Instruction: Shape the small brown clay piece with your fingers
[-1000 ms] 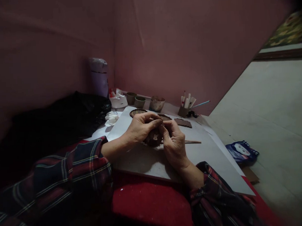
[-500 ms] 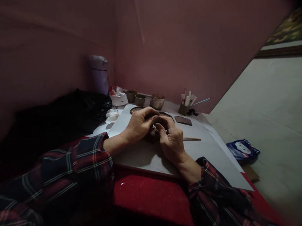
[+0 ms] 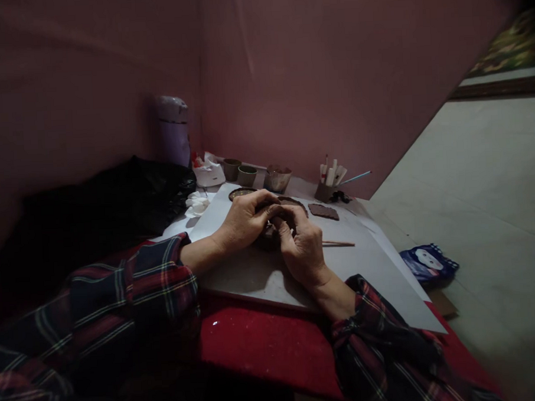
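My left hand (image 3: pixel 246 220) and my right hand (image 3: pixel 304 247) meet above the white board (image 3: pixel 253 282). Their fingertips and thumbs are pinched together around dark brown clay (image 3: pixel 268 238), and clay-like smears darken the fingers. Most of the clay is hidden behind the hands, so I cannot tell its full shape. A thin wooden stick (image 3: pixel 340 243) lies just right of my right hand. Behind the hands are a round brown clay piece (image 3: pixel 294 204), partly covered, and a flat rectangular brown slab (image 3: pixel 323 211). Another dark round dish-like piece (image 3: pixel 240 193) sits beyond my left hand.
Two small cups (image 3: pixel 247 176) and a stained bowl (image 3: pixel 279 178) stand at the back. A holder (image 3: pixel 324 192) of pens and brushes is back right. Crumpled tissue (image 3: pixel 197 204), a black plastic bag (image 3: pixel 112 201) and a purple bottle (image 3: pixel 174 136) are left. The table (image 3: pixel 256 337) is red.
The thumbs and fingers have shifted slightly on the clay, with the right thumb a little higher and further left. The whole view has drifted slightly; the other things stay in place.
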`<state>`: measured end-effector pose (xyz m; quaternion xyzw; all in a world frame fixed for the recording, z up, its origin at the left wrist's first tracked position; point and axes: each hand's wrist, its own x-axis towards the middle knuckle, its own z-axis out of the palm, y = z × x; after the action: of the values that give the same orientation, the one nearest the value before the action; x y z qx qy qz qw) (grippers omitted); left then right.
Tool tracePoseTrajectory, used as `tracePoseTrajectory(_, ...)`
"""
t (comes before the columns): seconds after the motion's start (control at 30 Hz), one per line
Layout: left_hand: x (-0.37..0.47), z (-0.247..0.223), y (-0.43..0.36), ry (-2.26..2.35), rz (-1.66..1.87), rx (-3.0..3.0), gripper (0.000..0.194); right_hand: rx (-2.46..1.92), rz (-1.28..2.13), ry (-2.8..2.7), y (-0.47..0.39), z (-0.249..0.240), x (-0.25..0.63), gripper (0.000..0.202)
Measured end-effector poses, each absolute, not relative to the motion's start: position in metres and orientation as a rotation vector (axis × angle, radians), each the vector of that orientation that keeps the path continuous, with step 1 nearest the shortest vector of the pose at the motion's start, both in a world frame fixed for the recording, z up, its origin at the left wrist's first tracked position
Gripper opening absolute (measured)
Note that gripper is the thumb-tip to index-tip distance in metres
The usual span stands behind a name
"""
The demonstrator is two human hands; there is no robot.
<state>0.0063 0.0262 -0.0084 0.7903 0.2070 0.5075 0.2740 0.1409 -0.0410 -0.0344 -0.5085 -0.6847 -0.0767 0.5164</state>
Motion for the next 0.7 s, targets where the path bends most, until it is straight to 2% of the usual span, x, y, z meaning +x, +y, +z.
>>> tracePoseTrajectory(0.7, 0.0071, -0.0116, 0.0308, 0.528, 1.397, 2.141, 0.016, -1.206, -0.232, -1.651, -0.0408, -0.0343, 0.1411, 0.019)
